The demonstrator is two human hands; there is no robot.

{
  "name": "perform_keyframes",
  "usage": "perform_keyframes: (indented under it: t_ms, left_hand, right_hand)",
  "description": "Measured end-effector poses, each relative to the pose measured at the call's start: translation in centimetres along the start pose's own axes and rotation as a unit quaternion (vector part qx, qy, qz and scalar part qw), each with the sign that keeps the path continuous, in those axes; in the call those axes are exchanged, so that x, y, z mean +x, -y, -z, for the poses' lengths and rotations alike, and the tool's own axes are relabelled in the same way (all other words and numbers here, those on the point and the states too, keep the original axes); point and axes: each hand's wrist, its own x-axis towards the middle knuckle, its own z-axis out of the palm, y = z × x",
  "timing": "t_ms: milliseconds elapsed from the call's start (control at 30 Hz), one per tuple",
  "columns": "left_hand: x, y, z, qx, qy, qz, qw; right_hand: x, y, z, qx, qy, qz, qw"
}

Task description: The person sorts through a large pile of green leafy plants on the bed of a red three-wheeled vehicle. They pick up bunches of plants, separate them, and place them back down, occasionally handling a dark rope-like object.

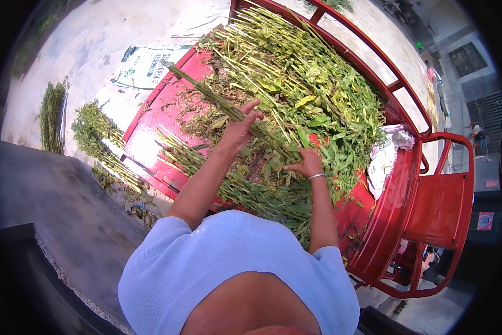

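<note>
A slim bundle of cut green plant stalks (206, 92) slants across the red cargo bed (178, 84), its cut ends up at the left. My left hand (242, 125) is closed around the middle of this bundle, with the thumb and fingertips showing. At its leafy end, my right hand (308, 163) has thumb and fingers apart; whether it touches the leaves I cannot tell. Beyond both hands lies a large heap of leafy stalks (295, 72), cut ends to the left and leaves to the right. A smaller pile of stalks (262, 195) lies close to my body.
Red rails (368, 39) edge the bed's far side, and a red seat frame (438, 209) stands at the right. A white cloth (382, 159) lies by the bed's right end. Bundles (53, 117) and a printed white sack (145, 67) lie on the ground at left.
</note>
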Motion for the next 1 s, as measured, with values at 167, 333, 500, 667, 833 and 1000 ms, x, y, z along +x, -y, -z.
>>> perform_keyframes:
  t_ms: [167, 333, 500, 667, 833, 1000]
  left_hand:
    - [-1.7, -1.9, 0.0, -0.064, 0.029, -0.025, 0.997]
    - [-2.8, -2.8, 2.0, -0.108, 0.026, -0.039, 0.993]
    - [-5.1, -4.5, -1.3, -0.114, 0.030, -0.072, 0.990]
    - [-5.5, -2.4, 1.2, -0.104, 0.080, -0.041, 0.991]
    - [-6.0, -1.8, -0.2, -0.107, 0.098, -0.090, 0.985]
    - [-7.3, -1.6, -0.8, -0.026, 0.183, -0.083, 0.979]
  right_hand:
    - [-2.0, -0.6, 4.3, 0.091, -0.121, 0.067, 0.986]
    - [-5.8, -1.1, 8.0, 0.044, -0.072, -0.075, 0.994]
    - [-7.5, -3.6, 0.9, -0.101, -0.053, -0.095, 0.989]
    - [-7.3, -1.9, -3.7, -0.090, -0.055, -0.057, 0.993]
    - [-7.1, -1.8, -1.4, 0.040, 0.116, -0.022, 0.992]
    - [-3.0, 1.1, 4.3, 0.433, 0.096, -0.024, 0.896]
